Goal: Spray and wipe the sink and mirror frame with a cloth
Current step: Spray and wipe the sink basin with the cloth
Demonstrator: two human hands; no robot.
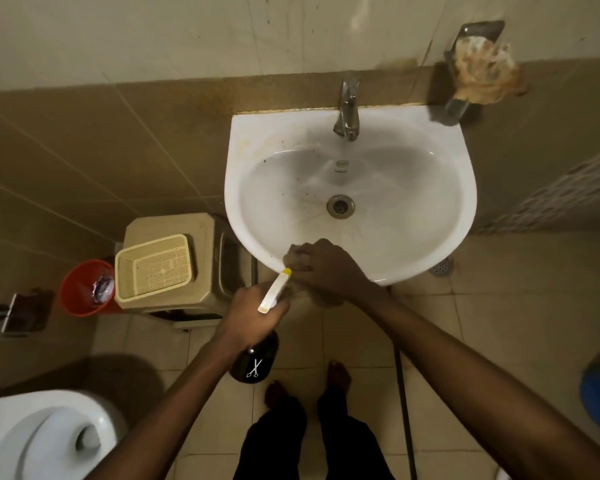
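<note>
Place: I'm looking down into a small home bathroom.
Sink: white wall-hung washbasin (347, 188) with a chrome tap (347, 112) and open drain (340, 205).
Toilet: white bowl (45, 434) at lower left.
Walls: I see beige tiles (84, 140), paler above.
Floor: tiled, with a floor drain (442, 266).
Extras: red bin (84, 289), plastic stool (191, 258) carrying a cream basket (153, 268), wall soap dish (478, 64).

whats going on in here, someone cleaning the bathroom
Yes. A person stands barefoot at a white sink. The right hand presses a brownish cloth against the sink's front rim. The left hand grips a dark spray bottle by its neck, its white and yellow nozzle pointing toward the rim. Dark specks show in the basin's left side. No mirror frame is in view.
</note>
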